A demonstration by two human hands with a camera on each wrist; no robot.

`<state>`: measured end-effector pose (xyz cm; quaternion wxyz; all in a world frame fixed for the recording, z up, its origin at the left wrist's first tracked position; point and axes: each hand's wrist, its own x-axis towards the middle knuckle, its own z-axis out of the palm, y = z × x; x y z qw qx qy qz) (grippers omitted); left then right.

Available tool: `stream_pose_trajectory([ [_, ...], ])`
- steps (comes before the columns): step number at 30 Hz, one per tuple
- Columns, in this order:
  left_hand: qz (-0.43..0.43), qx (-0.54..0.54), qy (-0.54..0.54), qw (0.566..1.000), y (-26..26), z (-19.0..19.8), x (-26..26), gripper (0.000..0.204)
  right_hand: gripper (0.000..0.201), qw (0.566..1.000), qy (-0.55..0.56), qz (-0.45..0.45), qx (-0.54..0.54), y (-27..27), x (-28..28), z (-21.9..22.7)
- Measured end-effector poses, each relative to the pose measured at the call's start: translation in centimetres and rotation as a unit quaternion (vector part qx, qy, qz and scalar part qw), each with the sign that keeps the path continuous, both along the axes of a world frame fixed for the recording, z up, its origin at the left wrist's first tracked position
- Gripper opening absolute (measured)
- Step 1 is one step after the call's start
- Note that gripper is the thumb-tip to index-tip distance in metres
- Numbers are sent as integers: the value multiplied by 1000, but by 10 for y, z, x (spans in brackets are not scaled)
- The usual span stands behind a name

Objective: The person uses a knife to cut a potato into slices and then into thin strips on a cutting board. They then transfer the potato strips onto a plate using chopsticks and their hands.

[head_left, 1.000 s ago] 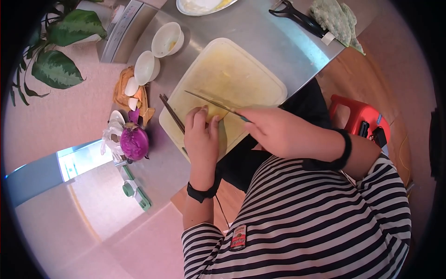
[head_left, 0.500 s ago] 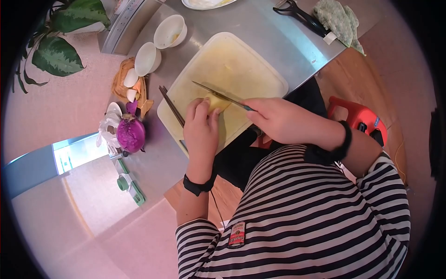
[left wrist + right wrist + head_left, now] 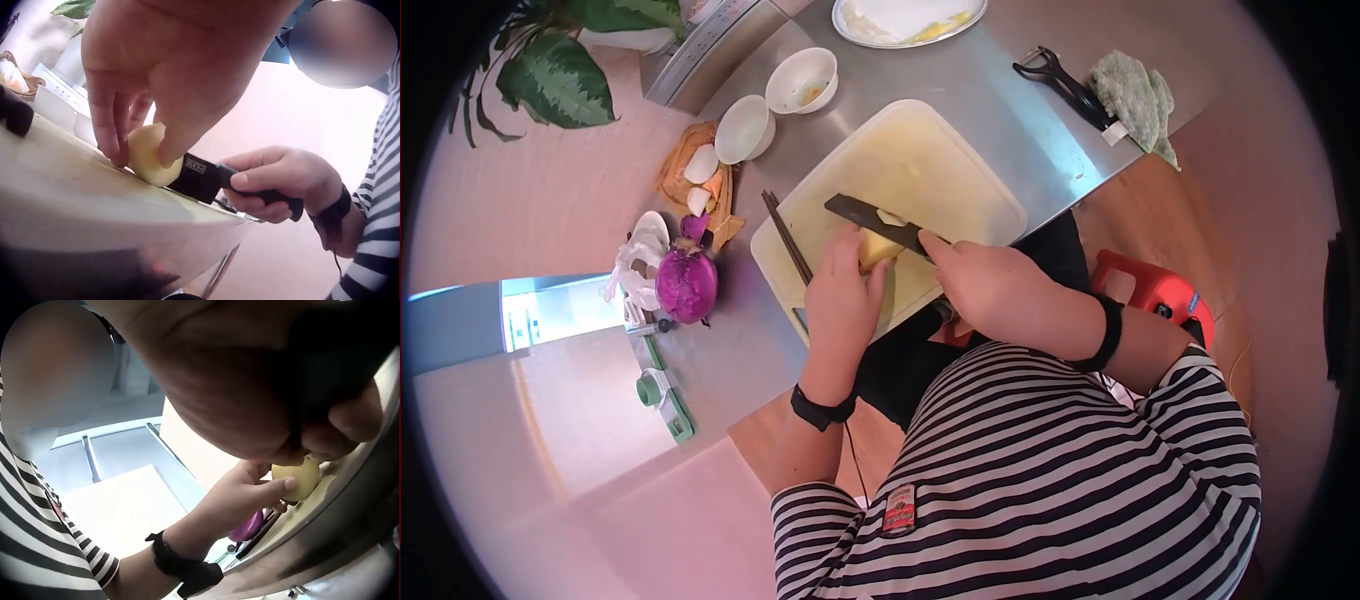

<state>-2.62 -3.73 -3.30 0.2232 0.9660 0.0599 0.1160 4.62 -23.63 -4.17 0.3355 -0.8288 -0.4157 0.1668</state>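
Observation:
A peeled potato (image 3: 878, 252), pale yellow with a flat cut side, rests on the cutting board (image 3: 965, 190). My left hand (image 3: 843, 305) holds it between thumb and fingers, as the left wrist view also shows on the potato (image 3: 145, 155). In my right hand (image 3: 992, 285) is the black handle of a kitchen knife (image 3: 860, 212). Its dark blade lies along the far side of the potato, tilted so that its broad face shows. A thin pale slice (image 3: 890, 218) clings to the blade. Chopsticks (image 3: 786, 238) lie on the board, left of my left hand.
Two white bowls (image 3: 745, 130) stand beyond the board's left side, near a small basket (image 3: 672, 178). A purple cabbage (image 3: 687, 287) sits at the left. Farther back are a plate (image 3: 845, 28) with pale food, a black peeler (image 3: 1068, 88) and a green cloth (image 3: 1130, 95).
The knife's blade has gone from edge-on to tilted flat, and a slice now shows on it. Both hands keep their holds. The head view has shifted slightly.

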Motion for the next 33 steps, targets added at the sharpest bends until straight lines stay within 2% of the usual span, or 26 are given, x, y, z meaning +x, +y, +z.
stream_pose_trajectory([
  [1, -6, 7, -3, 1000, 0, 4, 0, 41, 44, 1000, -3, 7, -1, -2, -1, -2],
  [3, -4, 16, -15, 1000, 1, 13, 1, 40, 44, 996, 78, -18, -48, -2, 3, 7],
  [6, -2, -12, 19, 1000, 0, 17, 1, 37, 45, 997, 42, -18, -68, -3, 4, 12],
  [8, 16, -90, 82, 992, 5, 22, 1, 36, 46, 997, 19, -21, -68, -6, 3, 12],
  [11, 18, -127, 58, 990, 13, 32, 0, 37, 48, 998, 7, -24, -60, -2, 6, 13],
  [12, 30, -124, 50, 991, 16, 38, 0, 37, 49, 997, 19, -34, -63, -4, 7, 13],
  [13, 37, -120, 58, 990, 20, 43, 1, 36, 46, 999, -29, -31, -33, -5, 7, 3],
  [18, 61, -78, 87, 991, 41, 59, 11, 37, 47, 999, -40, -24, -29, -6, 9, 4],
  [24, 41, -140, 139, 979, 68, 62, 20, 38, 48, 999, 12, -29, -23, -9, 6, 6],
  [27, 8, 61, 173, 983, 83, 62, 32, 36, 48, 999, 0, -36, -21, -8, 4, 6],
  [28, 4, 59, 173, 983, 86, 59, 37, 36, 47, 999, -8, -39, -34, -8, 2, 7],
  [30, -16, 160, 186, 969, 91, 51, 48, 37, 48, 998, -20, -37, -41, -9, -2, 11],
  [33, -18, 191, 167, 967, 87, 47, 61, 34, 49, 998, -43, -25, -48, -14, -6, 12],
])
